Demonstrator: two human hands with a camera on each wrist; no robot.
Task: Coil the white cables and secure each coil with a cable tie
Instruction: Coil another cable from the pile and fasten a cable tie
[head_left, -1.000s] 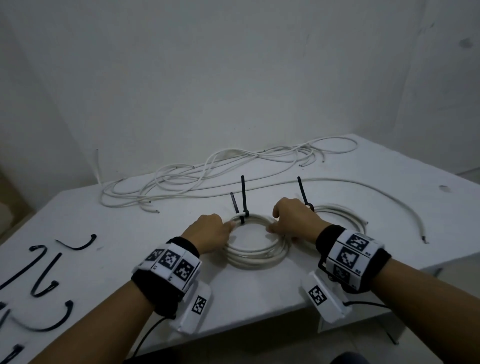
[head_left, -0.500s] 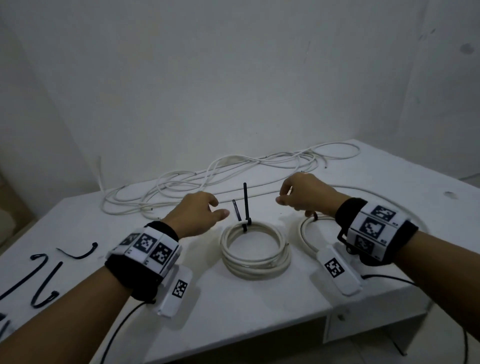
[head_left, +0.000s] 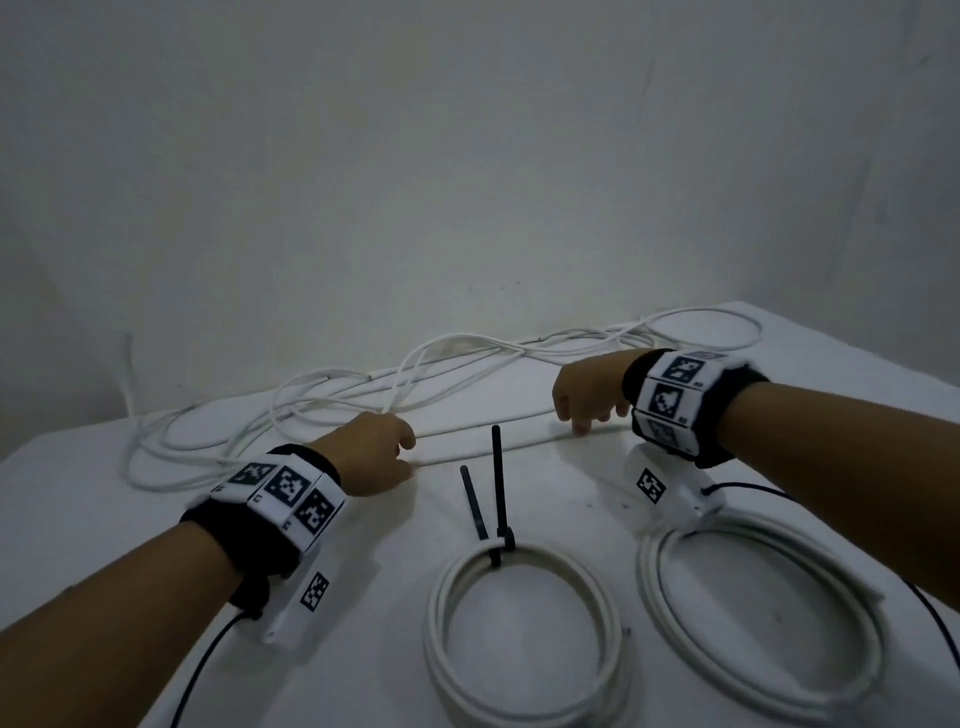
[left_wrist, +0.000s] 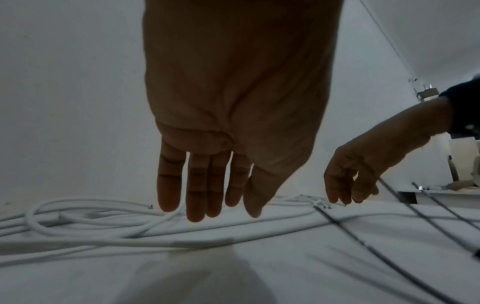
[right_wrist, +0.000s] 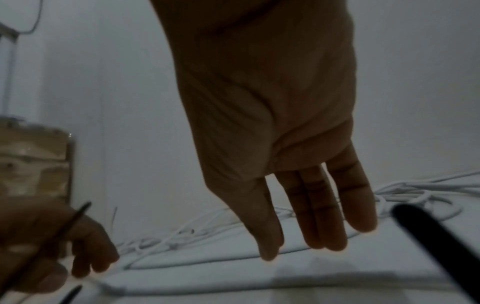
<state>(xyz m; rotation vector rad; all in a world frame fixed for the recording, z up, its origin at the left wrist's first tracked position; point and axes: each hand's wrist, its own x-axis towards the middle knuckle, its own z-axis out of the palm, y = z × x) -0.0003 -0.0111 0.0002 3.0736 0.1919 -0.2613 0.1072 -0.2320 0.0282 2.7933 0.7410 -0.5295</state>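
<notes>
Hovering left hand (head_left: 371, 452), right hand (head_left: 584, 392), fingers straight, empty | loose cable (head_left: 483, 447) beneath | tied coil (head_left: 524, 634) near table (head_left: 363, 649) edge

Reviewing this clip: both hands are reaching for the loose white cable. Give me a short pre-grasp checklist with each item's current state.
1. Left hand holding nothing: ok, fingers straight.
2. Right hand holding nothing: ok.
3. Straight cable run lies between both hands: ok.
4. Near coil tied with black cable ties: ok.
5. Right coil tied: cannot tell, the wrist camera covers its far edge.
6. Loose cable pile free of knots: cannot tell.
</notes>
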